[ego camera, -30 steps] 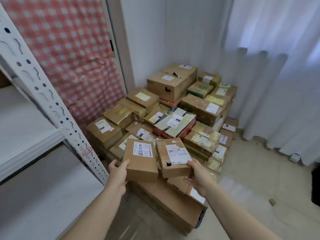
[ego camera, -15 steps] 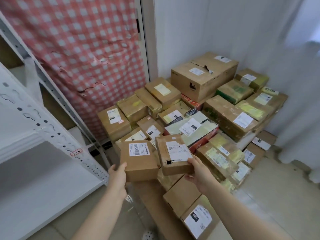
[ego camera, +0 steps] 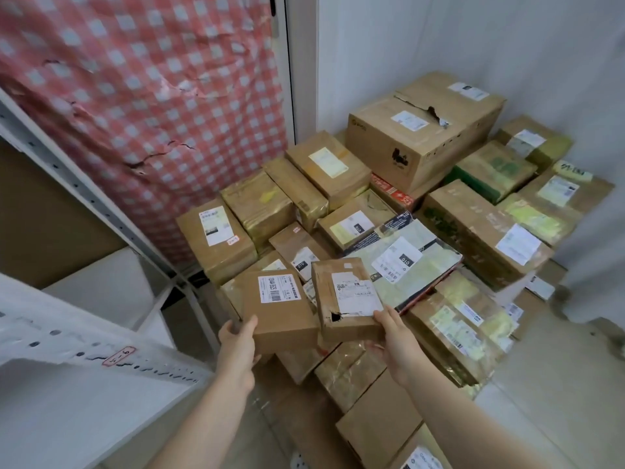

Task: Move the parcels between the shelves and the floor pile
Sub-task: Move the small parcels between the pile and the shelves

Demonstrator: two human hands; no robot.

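You hold one parcel in each hand, both raised just above the near edge of the floor pile [ego camera: 473, 238]. Left hand [ego camera: 236, 336]: closed on the near left corner of the plain brown parcel [ego camera: 280, 313], thumb on top, fingers presumably underneath (hidden). Right hand [ego camera: 392, 336]: closed on the near right corner of the torn parcel [ego camera: 341, 296], thumb pressing the edge of its white label; a dark hole shows in the near face. The two parcels sit side by side, edges touching or nearly so, labels up. Judgement: the corner grips keep the labels readable and leave each box free to be set down separately. Whether they are headed for the shelf or the pile cannot be told from this view. White metal shelf [ego camera: 67, 418] at left, its perforated upright [ego camera: 101, 360] carrying a small red-outlined tag. Pile stacked unevenly in the corner, largest carton [ego camera: 426, 130] at the back against the white wall [ego camera: 372, 45]. Red checked cloth [ego camera: 135, 96] hangs behind the shelf; pale curtain [ego camera: 592, 231] at right; light tiled floor [ego camera: 558, 384].
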